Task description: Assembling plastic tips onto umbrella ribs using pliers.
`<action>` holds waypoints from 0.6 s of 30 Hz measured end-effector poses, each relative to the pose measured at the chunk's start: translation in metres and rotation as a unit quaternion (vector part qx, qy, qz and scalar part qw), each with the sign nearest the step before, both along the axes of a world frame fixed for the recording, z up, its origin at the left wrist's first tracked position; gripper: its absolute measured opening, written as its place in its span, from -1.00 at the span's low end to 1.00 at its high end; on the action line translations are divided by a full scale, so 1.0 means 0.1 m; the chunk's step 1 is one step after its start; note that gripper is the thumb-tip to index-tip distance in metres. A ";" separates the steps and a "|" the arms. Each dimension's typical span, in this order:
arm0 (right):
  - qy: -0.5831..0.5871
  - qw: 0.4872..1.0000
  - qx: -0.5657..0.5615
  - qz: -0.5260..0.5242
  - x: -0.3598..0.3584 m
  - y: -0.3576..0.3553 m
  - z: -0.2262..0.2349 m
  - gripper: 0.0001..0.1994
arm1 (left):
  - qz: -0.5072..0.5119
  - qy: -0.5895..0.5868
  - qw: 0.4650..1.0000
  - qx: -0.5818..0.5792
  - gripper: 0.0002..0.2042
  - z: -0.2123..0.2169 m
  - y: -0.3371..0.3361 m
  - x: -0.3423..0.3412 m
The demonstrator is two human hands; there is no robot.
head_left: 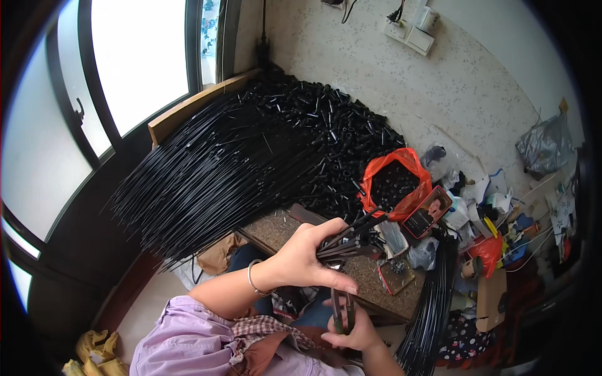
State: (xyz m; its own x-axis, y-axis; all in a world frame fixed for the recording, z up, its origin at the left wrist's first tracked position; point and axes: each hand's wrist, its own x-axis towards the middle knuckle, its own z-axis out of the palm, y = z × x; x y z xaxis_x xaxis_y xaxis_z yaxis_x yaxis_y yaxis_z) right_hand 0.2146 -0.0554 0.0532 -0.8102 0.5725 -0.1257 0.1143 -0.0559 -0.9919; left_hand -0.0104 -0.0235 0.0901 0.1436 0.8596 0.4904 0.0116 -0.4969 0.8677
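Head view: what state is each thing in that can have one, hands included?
Left hand: closed around a bundle of thin black rods
Right hand: closed on pliers
Pliers: held, the two prongs apart
Red plastic bag: open at the top, small black parts inside
Phone: screen lit
Short black tubes: heaped loose
Grey plastic bag: hanging at the wall

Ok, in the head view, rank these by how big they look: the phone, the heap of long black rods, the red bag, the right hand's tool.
1. Heap of long black rods
2. Red bag
3. Phone and tool: too alike to rank; the tool seems nearer the camera.
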 end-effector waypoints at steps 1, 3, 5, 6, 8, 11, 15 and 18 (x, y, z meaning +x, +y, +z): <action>-0.102 0.947 0.273 -0.134 -0.03 0.02 0.06 -0.54 | 0.000 -0.007 1.000 -0.030 -0.37 0.02 -0.02 -0.01; -0.120 0.753 0.590 -0.265 0.03 0.17 -0.06 -0.54 | -0.004 -0.014 0.998 -0.066 -0.40 0.05 -0.04 -0.01; -0.123 0.820 0.501 -0.246 0.03 0.08 -0.10 -0.59 | -0.004 -0.039 0.999 -0.004 -0.42 0.02 -0.02 -0.01; -0.123 0.877 0.408 -0.223 0.02 -0.01 -0.14 -0.64 | -0.013 -0.070 0.997 0.010 -0.43 -0.04 0.02 0.01; -0.031 0.989 0.026 -0.144 -0.05 -0.26 -0.13 -0.79 | -0.043 -0.074 0.996 -0.014 -0.48 0.03 0.03 0.09; -0.015 0.996 -0.073 -0.052 0.05 -0.17 -0.13 -0.59 | -0.039 -0.046 0.998 -0.012 -0.57 -0.01 0.06 0.13; 0.104 0.968 -0.227 -0.016 0.08 -0.07 0.08 -0.48 | -0.027 -0.023 0.997 -0.070 -0.63 0.05 0.00 0.15; 0.111 0.966 -0.231 0.016 0.16 -0.07 -0.08 -0.46 | -0.033 -0.068 0.991 -0.109 -0.65 0.10 -0.02 0.20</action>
State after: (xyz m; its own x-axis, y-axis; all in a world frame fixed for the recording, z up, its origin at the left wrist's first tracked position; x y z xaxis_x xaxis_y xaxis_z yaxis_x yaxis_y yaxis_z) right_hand 0.2306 -0.0619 0.0455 -0.8628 0.4709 -0.1838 -0.0888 -0.4992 -0.8619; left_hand 0.0097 -0.0259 0.1002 0.1474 0.9383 0.3129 -0.1395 -0.2935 0.9457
